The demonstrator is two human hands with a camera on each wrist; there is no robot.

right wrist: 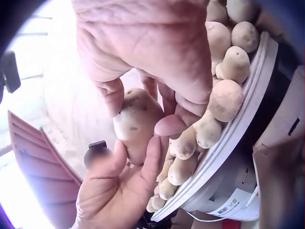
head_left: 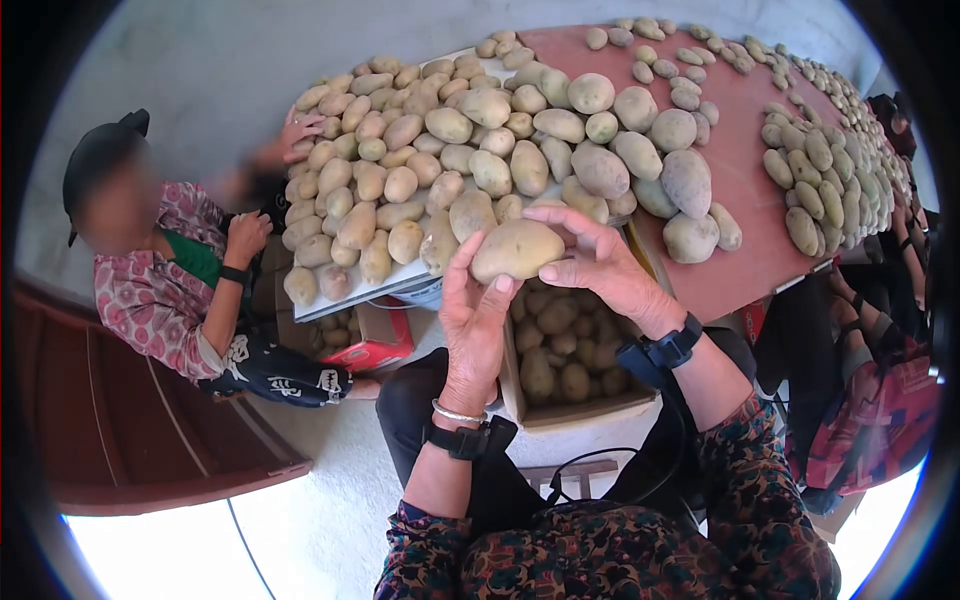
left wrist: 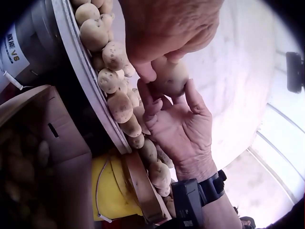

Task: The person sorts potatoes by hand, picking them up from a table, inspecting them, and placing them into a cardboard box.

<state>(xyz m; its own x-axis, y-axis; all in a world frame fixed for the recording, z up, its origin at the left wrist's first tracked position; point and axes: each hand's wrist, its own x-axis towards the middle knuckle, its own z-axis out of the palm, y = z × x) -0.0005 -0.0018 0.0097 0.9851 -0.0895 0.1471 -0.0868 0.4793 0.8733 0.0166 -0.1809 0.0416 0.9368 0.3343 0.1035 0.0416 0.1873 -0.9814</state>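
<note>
Plainly, the oval yellow-skinned potato (head_left: 518, 249) sits in the air between both hands, just short of the table. The left hand (head_left: 474, 318) pinches its nine o'clock end, fingers bent partway with the thumb on the near face; the right hand (head_left: 612, 268) pinches the three o'clock end with thumb and curled fingers. Neither hand is spread wide.

It should handle as a firm, stiff thing of modest weight, easy for one palm. The skin looks dry and fairly smooth, so slipping seems a small risk, though the rounded ends could roll under bare fingertips. Dark blemishes (right wrist: 138, 102) show in the right wrist view; a knock could bruise the flesh. Cupping the broad middle, thumb opposite the fingers, would likely be surest with one hand; the two ends suit turning it.

For edges, the white tabletop (head_left: 372, 287) runs toward nine o'clock, heaped with potatoes (head_left: 400, 183) from ten to twelve. Larger potatoes (head_left: 687, 183) crowd two o'clock, beside the reddish-brown board (head_left: 735, 275). At five o'clock, the cardboard box (head_left: 590, 412) of potatoes stands with its top uncovered, partly beneath the right forearm. Open room lies toward six, above the lap, and seven, above the pale floor (head_left: 345, 450).
</note>
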